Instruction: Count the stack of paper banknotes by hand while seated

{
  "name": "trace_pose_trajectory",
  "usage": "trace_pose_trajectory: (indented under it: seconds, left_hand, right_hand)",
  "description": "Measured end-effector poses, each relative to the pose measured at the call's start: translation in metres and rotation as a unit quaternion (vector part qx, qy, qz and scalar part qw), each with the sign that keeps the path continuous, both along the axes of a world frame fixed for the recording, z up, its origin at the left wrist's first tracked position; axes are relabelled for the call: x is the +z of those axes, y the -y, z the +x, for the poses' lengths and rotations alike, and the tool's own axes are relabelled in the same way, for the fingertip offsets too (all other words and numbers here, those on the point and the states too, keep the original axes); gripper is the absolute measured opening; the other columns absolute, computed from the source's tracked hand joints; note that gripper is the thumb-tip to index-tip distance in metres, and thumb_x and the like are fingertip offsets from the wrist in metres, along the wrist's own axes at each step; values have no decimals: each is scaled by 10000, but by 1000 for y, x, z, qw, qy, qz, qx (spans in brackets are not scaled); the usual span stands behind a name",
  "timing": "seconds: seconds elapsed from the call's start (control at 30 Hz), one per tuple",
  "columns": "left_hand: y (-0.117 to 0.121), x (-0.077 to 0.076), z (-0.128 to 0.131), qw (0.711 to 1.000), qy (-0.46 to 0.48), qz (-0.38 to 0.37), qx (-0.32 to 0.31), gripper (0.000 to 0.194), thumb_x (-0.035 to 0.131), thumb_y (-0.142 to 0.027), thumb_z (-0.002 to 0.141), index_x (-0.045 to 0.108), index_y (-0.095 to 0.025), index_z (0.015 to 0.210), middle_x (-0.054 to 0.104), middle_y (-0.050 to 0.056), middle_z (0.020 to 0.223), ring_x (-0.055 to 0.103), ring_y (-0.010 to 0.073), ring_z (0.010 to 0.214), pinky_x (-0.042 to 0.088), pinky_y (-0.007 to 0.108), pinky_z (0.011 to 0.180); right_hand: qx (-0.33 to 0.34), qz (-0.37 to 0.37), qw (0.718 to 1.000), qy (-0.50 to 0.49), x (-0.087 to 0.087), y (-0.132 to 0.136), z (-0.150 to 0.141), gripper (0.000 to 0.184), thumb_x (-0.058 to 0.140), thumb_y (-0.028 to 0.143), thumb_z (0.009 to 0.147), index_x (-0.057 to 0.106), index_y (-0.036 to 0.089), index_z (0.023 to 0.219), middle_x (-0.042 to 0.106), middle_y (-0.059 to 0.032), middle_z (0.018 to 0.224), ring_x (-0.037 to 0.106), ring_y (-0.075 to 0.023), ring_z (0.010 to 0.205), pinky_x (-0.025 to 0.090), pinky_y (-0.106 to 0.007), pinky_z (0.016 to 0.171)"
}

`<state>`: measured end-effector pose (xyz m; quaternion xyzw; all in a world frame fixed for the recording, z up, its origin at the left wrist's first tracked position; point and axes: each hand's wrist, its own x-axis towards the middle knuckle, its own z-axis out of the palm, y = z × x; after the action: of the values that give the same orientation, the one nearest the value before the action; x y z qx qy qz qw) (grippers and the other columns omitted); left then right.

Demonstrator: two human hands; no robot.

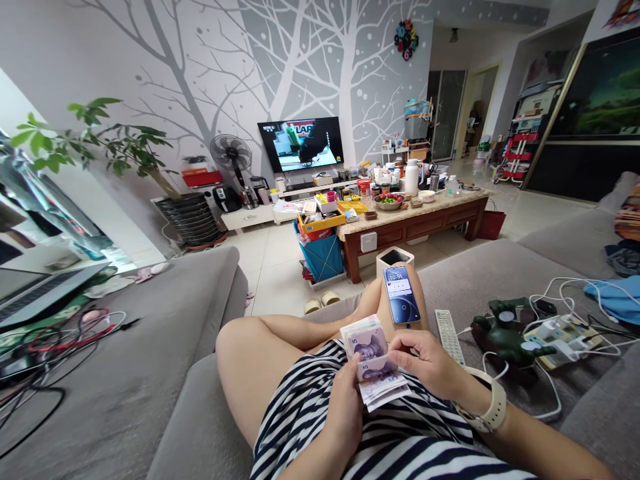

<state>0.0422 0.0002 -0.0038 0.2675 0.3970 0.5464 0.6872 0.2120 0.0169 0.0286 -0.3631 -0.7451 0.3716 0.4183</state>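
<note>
A stack of purple banknotes marked with a 5 is gripped by my left hand, its thumb pressed on the front. Several notes are folded down and fan out below the thumb over my striped clothing. With thumb and forefinger, my right hand pinches the right edge of a note in the stack. Just beyond the notes, a phone with a lit screen reading 10:51 rests on my leg. A pale watch is on my right wrist.
On the grey sofa to my right lie a remote control, a dark green figure and a power strip with white cables. Left are tangled cables and a laptop. Ahead stands a crowded coffee table.
</note>
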Motion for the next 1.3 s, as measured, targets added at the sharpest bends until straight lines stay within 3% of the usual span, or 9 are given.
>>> trace_pose_trajectory:
  seconds: [1.3]
  left_hand:
    - [-3, -3, -2, 1000, 17, -6, -9, 331, 728, -450, 730, 746, -123, 772, 750, 77, 734, 684, 270, 830, 506, 365, 808]
  right_hand:
    - [17, -6, 1000, -5, -5, -2, 0, 333, 537, 397, 942, 609, 159, 721, 583, 7, 669, 520, -137, 649, 366, -244, 626]
